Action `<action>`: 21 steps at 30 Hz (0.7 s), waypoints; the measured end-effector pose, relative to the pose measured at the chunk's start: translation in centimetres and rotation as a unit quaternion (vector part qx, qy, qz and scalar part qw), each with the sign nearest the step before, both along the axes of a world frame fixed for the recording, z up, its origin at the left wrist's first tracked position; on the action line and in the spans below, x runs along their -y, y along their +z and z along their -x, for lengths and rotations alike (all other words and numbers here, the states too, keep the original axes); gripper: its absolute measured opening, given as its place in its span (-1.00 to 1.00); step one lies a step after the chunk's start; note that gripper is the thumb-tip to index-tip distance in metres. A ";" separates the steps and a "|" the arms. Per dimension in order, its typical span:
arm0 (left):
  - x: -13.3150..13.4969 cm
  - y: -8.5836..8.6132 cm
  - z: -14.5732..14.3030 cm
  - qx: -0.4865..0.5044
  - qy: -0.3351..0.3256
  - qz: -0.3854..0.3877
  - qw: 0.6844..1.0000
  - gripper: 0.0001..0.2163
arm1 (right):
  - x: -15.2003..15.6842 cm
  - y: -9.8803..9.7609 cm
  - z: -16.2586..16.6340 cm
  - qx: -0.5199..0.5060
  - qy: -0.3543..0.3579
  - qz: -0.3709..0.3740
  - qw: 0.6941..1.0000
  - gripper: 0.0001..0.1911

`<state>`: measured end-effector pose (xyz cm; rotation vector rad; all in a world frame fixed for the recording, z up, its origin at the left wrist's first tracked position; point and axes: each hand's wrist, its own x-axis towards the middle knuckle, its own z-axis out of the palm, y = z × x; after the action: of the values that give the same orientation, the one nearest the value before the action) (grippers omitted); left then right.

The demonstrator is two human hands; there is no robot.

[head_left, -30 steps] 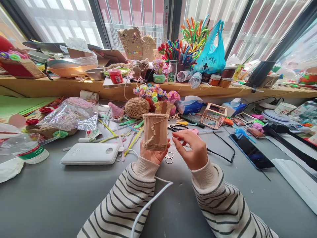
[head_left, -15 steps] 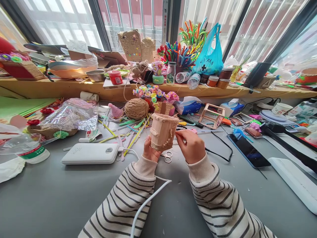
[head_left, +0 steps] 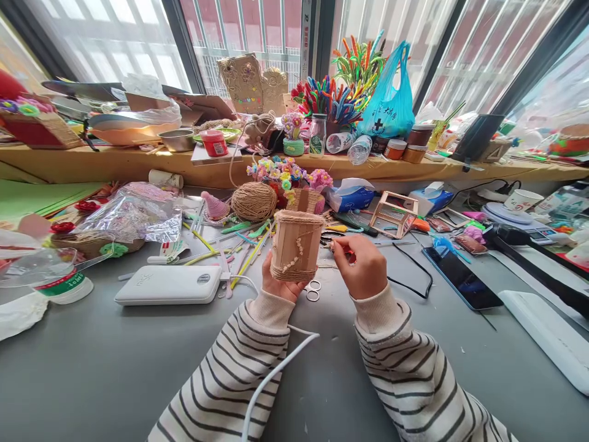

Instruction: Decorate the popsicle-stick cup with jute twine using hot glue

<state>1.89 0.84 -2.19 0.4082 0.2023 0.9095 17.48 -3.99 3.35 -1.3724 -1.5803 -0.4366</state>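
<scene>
My left hand (head_left: 278,281) grips a small wooden-stick pot (head_left: 295,244) from below and holds it upright above the grey table (head_left: 115,368). The pot has twine bands at its rim and base and a beaded twine line down its side. Just right of the pot, my right hand (head_left: 362,266) is closed in a pinch; what it holds is too small to make out. Small scissors (head_left: 313,290) lie on the table under my hands. A ball of jute twine (head_left: 253,201) sits behind the pot.
A white power bank (head_left: 169,285) with a white cable (head_left: 276,374) lies at left. A phone (head_left: 462,277) and black cord (head_left: 414,270) lie at right. Craft clutter, plastic bags, a tissue pack (head_left: 352,195) and a wooden shelf (head_left: 138,161) with jars fill the back.
The pot went from upright to tilted right and back to upright. My right hand drew close to the pot's side, then pulled back a little and closed into a pinch.
</scene>
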 end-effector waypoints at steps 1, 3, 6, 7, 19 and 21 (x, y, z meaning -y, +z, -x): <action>0.1 0.2 0.0 0.002 -0.002 -0.001 1.000 -0.48 | -0.1 -0.1 0.0 -0.005 0.002 0.007 1.000 -0.85; 0.2 0.5 0.1 0.004 -0.024 0.000 1.000 -0.48 | -0.2 -0.5 -0.1 -0.011 0.011 0.019 1.000 -0.84; 0.3 0.9 0.3 0.009 -0.062 0.026 0.998 -0.48 | -0.5 -1.0 -0.1 -0.015 0.029 0.028 0.999 -0.86; 0.3 1.0 0.4 0.010 -0.068 0.042 0.997 -0.49 | -0.6 -1.1 -0.1 -0.018 0.033 0.029 0.999 -0.86; 0.5 1.0 0.5 0.002 -0.049 0.082 0.995 -0.58 | -0.4 -1.9 0.2 -0.055 0.054 0.053 0.996 -0.90; 0.5 1.0 0.4 -0.002 -0.039 0.082 0.996 -0.54 | -0.4 -2.0 0.1 -0.060 0.058 0.057 0.995 -0.88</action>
<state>1.48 0.38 -1.17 0.2647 0.2606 0.8083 17.37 -3.55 1.36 -1.3567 -1.5960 -0.1924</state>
